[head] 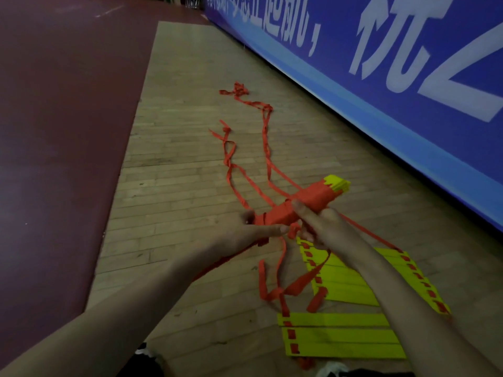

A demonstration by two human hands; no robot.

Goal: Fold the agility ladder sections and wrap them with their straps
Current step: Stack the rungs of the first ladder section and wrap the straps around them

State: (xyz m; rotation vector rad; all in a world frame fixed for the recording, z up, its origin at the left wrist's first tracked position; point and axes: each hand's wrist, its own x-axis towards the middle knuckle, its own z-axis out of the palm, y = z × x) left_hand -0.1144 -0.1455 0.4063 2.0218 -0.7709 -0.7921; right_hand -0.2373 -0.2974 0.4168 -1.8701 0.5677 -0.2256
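1. Above the wooden floor (177, 172) we hold a bundle (307, 201) of folded ladder rungs wound in red strap, with yellow ends poking out at its far tip.
2. Our left hand (253, 229) grips the near end of the bundle, fingers curled round it.
3. Our right hand (318, 224) clasps the middle from below, thumb pressed on top.
4. Loose red straps (268, 148) trail from the bundle across the boards away from us, and more dangle beneath our hands.
5. Under our right arm two flat ladder pieces lie on the boards, the farther section (340, 281) and the nearer section (334, 336). Their yellow rungs lie side by side, threaded with red strap.
6. Along the right runs a blue banner (381, 63) with white characters, and dark red flooring (54, 104) lies to the left.
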